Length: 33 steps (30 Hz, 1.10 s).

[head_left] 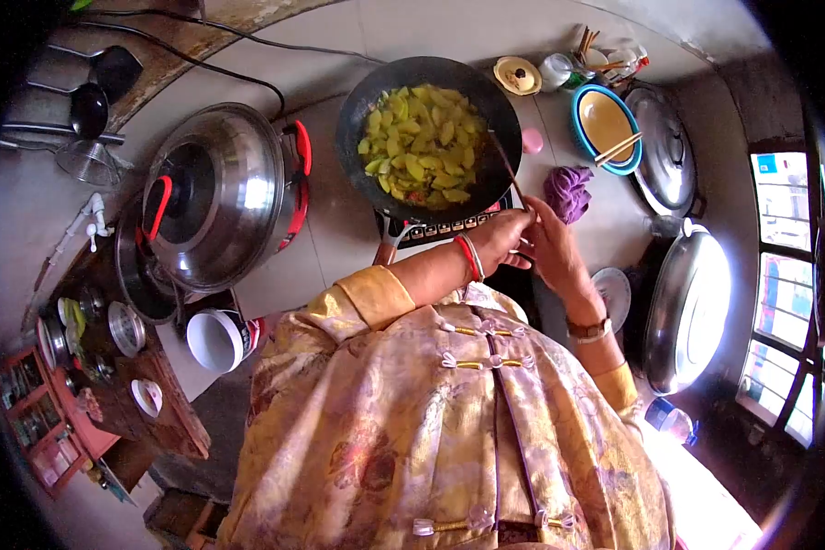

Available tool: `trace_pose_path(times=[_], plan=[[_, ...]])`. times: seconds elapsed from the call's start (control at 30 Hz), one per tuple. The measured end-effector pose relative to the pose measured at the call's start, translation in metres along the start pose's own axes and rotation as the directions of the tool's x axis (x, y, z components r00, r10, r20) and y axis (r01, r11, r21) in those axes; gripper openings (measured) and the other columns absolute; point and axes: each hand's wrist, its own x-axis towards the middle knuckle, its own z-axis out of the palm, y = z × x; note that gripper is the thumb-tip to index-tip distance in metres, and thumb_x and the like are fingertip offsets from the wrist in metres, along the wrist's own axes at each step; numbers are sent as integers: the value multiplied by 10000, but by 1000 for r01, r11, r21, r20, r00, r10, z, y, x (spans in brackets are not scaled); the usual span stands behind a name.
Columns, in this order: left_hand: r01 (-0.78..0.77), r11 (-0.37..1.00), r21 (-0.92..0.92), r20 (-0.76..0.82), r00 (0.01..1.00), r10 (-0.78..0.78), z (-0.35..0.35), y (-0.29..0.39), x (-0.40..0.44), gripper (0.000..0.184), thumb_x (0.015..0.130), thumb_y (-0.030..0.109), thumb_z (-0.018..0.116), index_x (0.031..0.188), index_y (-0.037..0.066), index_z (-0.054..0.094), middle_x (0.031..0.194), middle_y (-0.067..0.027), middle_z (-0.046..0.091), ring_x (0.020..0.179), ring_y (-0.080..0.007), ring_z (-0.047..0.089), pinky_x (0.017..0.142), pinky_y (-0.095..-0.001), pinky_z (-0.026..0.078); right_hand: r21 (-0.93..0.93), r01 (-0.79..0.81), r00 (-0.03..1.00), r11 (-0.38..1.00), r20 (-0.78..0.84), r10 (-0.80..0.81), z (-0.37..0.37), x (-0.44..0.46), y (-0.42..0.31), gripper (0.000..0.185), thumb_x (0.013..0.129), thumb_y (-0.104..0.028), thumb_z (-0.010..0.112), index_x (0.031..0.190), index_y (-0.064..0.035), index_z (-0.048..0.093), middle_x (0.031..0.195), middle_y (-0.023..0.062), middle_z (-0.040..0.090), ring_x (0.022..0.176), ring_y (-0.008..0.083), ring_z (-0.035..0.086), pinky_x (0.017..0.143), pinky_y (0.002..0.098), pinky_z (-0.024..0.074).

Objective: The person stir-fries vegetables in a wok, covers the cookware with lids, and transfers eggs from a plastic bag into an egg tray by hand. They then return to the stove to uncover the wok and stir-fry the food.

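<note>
Upper centre, our wok (351, 137) holds green slices (426, 147). Our left hand (500, 240) and right hand (556, 249) meet at a thin stick (509, 170); which fingers grasp it, we cannot tell. Upper right, a blue basin (621, 169) cradles a tan bowl (605, 119).

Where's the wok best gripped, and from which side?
Probably around the handle, with a left hand from the wearer's side: it juts from the rim of the wok toward the body, left of centre, narrow enough to wrap.
</note>
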Motion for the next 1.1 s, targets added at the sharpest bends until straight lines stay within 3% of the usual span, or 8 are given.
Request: trace_pose_path(times=[0.2, 0.3, 0.47, 0.63, 0.83, 0.93, 1.0, 1.1], plan=[[115, 985, 126, -30, 993, -112, -18, 23, 23, 330, 972, 368, 387, 987, 79, 546, 926, -82, 591, 810, -205, 613, 676, -407, 562, 447, -153, 984, 881, -15, 178, 11, 30, 35, 432, 992, -171, 390, 1411, -87, 325, 990, 82, 607, 801, 180, 661, 682, 347, 593], [83, 996, 33, -93, 992, -80, -50, 31, 51, 348, 963, 387, 375, 912, 93, 553, 755, -68, 603, 660, -223, 618, 606, -398, 548, 248, -92, 995, 964, -24, 101, 13, 80, 48, 408, 989, -170, 418, 1372, -33, 390, 962, 77, 619, 771, 148, 646, 642, 265, 560], [-104, 992, -66, -165, 982, 91, -89, 49, 54, 404, 977, 433, 339, 1108, 106, 537, 1030, -76, 631, 914, -223, 619, 782, -426, 521, -139, 114, 993, 984, 56, -107, 34, 147, 27, 380, 930, -82, 463, 1302, -12, 491, 898, 121, 651, 745, 172, 635, 636, 278, 514], [-338, 855, -394, -4, 931, 366, -93, 40, 32, 424, 1006, 378, 303, 1286, 91, 440, 1300, -106, 511, 1182, -245, 510, 972, -458, 435, -644, 521, 853, 560, 376, -361, 38, 148, -6, 284, 816, -111, 544, 1076, -128, 658, 806, 198, 655, 761, 381, 643, 633, 422, 523], [-370, 863, -344, 64, 908, 414, -57, 24, 8, 344, 995, 311, 339, 1238, 93, 445, 1234, -77, 536, 1131, -234, 530, 962, -434, 438, -829, 495, 868, 261, 484, -108, 22, 110, -46, 315, 811, -124, 577, 1123, -110, 619, 789, 197, 654, 748, 365, 651, 610, 428, 532], [-583, 812, 23, 132, 807, 576, -37, 18, -11, 313, 993, 349, 333, 1179, 142, 476, 1144, -29, 575, 1044, -204, 567, 907, -417, 464, -782, 501, 864, 370, 477, -163, 18, 69, -63, 381, 791, -96, 611, 1167, -53, 572, 798, 199, 654, 759, 351, 657, 607, 416, 533], [-181, 908, -378, 76, 971, 225, -29, 20, -29, 359, 1008, 356, 314, 1197, 102, 483, 1144, -67, 593, 1078, -216, 571, 937, -448, 460, -727, 468, 873, 502, 470, -133, 18, 49, -58, 372, 815, -82, 603, 1178, -23, 548, 811, 182, 662, 753, 319, 664, 616, 390, 533], [-144, 936, -322, 52, 984, 169, -37, 2, -58, 344, 996, 373, 359, 1136, 105, 525, 1048, -74, 617, 981, -239, 602, 870, -438, 482, -517, 360, 867, 777, 494, -73, 24, 37, -48, 330, 877, -70, 561, 1190, 25, 515, 845, 136, 666, 752, 245, 656, 643, 338, 529]])
